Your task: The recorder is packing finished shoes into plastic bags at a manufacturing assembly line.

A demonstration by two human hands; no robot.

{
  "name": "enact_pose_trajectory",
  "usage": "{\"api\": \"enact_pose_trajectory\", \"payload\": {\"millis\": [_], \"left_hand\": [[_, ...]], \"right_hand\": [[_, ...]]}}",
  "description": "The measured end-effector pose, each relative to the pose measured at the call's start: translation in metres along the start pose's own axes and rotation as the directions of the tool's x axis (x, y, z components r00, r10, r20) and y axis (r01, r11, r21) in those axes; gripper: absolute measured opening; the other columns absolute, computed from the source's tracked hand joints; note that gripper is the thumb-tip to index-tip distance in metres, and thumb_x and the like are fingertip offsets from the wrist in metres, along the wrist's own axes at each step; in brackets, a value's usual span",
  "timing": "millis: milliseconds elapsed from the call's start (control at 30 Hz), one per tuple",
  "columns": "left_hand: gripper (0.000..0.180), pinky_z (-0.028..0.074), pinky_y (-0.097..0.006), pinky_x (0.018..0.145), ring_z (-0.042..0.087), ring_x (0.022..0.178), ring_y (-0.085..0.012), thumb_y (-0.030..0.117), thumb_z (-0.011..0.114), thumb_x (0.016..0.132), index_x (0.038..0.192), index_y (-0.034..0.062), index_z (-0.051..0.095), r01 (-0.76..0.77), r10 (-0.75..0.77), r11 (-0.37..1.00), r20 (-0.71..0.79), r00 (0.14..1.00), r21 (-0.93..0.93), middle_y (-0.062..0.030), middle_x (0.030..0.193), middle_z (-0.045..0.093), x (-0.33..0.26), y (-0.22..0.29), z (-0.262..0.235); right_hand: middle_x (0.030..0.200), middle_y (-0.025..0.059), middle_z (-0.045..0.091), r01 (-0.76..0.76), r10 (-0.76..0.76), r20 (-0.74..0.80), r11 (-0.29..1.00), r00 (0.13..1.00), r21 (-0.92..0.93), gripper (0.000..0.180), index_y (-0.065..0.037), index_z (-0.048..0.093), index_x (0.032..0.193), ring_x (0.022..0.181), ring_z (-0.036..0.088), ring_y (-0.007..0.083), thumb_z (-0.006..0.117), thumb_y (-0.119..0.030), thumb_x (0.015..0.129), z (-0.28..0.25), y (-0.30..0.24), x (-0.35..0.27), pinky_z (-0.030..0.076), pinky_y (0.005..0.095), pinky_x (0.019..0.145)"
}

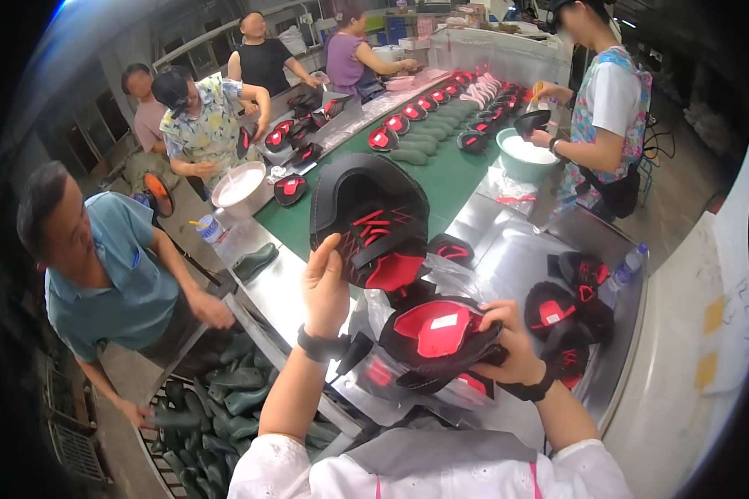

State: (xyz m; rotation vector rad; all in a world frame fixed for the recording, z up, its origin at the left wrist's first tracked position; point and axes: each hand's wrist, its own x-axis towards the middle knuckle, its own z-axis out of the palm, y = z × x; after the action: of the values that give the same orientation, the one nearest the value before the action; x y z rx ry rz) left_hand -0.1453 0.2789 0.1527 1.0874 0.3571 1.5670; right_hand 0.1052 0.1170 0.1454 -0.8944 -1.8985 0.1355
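Observation:
My left hand (324, 279) is closed on the edge of a black shoe upper (373, 200), held up with its rounded toe end away from me. Red lacing and zigzag stitching run across its middle, and red lining shows at its near end. Lower and to the right, my right hand (514, 345) grips a second shoe upper (433, 328) by its rim. This one is turned with its opening toward me, showing red lining and a white label inside. Clear plastic wrapping (374, 374) lies under and beside the two uppers.
More black-and-red uppers (551, 312) and a bottle (630, 266) lie at right on the metal table (508, 258). Green shoe lasts (241, 378) fill a cart at lower left, beside a person in blue (112, 266). Ahead, a green conveyor (341, 183) carries lasts and uppers between several workers.

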Motion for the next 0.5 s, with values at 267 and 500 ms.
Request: {"api": "enact_pose_trajectory", "payload": {"millis": [267, 500], "left_hand": [[0.043, 0.027, -0.035, 0.101, 0.043, 0.119, -0.0232, 0.022, 0.064, 0.080, 0.120, 0.0061, 0.055, -0.054, -0.307, 0.868, 0.617, 0.725, 0.494, -0.0100, 0.121, 0.053, -0.065, 0.010, 0.039], [0.042, 0.048, -0.035, 0.090, 0.056, 0.103, -0.0226, -0.005, 0.042, 0.088, 0.130, -0.0045, 0.036, 0.530, -0.530, 0.848, 0.013, 0.848, 0.025, -0.0165, 0.120, 0.050, -0.014, -0.064, 0.027]], "right_hand": [[0.110, 0.0119, 0.058, -0.555, 0.718, 0.407, -0.035, 0.564, 0.831, 0.060, 0.004, 0.045, 0.121, 0.103, 0.056, 0.0232, 0.065, 0.002, 0.065, 0.000, 0.022, -0.035, 0.042, 0.0341, 0.093], [0.096, 0.0079, 0.062, -0.283, 0.915, 0.008, 0.116, 0.403, 0.952, 0.042, -0.004, 0.050, 0.112, 0.083, 0.063, 0.0228, 0.064, -0.010, 0.073, -0.047, 0.013, -0.144, 0.054, 0.0367, 0.074]]}}
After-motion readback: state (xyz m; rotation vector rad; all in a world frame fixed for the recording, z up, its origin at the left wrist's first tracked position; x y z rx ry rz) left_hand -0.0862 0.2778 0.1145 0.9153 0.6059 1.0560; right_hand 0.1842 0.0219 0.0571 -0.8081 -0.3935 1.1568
